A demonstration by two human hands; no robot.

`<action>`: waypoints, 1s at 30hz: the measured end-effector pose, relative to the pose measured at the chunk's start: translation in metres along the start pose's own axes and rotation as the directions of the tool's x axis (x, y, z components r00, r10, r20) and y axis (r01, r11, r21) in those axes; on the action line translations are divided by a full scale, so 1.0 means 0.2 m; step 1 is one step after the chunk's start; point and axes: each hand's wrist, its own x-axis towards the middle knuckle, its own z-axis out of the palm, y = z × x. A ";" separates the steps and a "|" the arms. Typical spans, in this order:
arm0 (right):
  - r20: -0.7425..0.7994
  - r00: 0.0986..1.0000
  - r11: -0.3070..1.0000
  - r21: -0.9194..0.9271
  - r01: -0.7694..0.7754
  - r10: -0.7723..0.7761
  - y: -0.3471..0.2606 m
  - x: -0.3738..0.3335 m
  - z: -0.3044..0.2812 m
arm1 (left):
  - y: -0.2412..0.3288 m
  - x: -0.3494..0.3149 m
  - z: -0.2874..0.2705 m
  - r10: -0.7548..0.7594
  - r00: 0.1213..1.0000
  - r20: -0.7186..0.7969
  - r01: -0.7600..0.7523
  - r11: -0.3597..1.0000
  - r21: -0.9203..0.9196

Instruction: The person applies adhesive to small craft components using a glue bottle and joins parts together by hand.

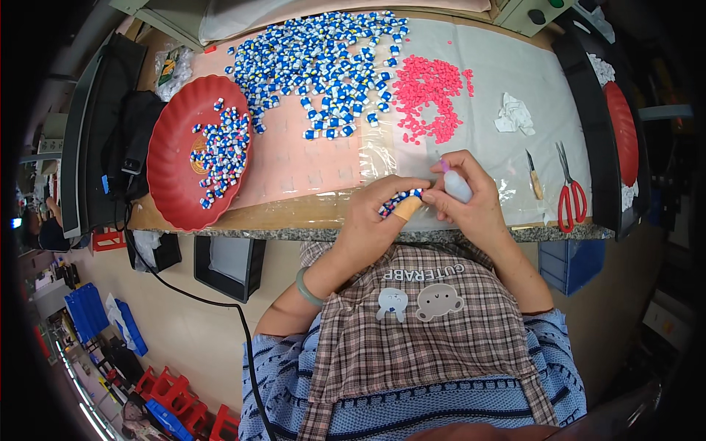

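Observation:
Several small blue-and-white pieces [398, 202] lie in my left hand [376, 213], its fingers curled round them and a tan wrap on one finger. My right hand [471, 197] meets it at the table's front edge. Within the right hand is a small translucent squeeze bottle [457, 187] with a purple tip. The right thumb and fingers are at the pieces; whether they pinch one is too small to tell. Beyond the hands lie a heap of pink bits [429, 95] and a large spread of blue-and-white pieces [316, 66].
At the left, a red scalloped bowl [165, 165] holds more pieces. To the right lie red-handled scissors [571, 202], a wooden-handled knife [535, 176] and crumpled white tissue [514, 115]. A black cable [220, 302] hangs off the left side. A black tray [599, 147] stands at the right edge.

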 end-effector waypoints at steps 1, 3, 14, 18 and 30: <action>0.019 0.999 0.992 0.113 -0.051 0.049 0.00 0.01 -0.01 | 0.00 -0.01 0.01 -0.101 0.995 -0.007 0.098 0.978 -0.182; 0.039 0.996 0.973 0.212 -0.086 0.080 0.01 0.01 -0.01 | 0.01 -0.01 0.00 -0.199 0.980 0.003 0.187 0.916 -0.355; 0.038 0.989 0.936 0.317 -0.151 0.146 0.03 0.01 0.01 | -0.05 -0.04 -0.10 -0.387 0.890 0.241 0.365 0.288 -0.885; 0.001 0.987 0.942 0.301 -0.152 0.159 0.04 -0.01 -0.02 | -0.03 -0.03 -0.17 -0.324 0.921 0.217 0.248 0.056 -0.967; 0.043 0.988 0.923 0.353 -0.152 0.146 0.08 -0.02 -0.04 | 0.04 0.00 -0.89 -0.363 0.670 -0.648 -0.105 0.817 -0.567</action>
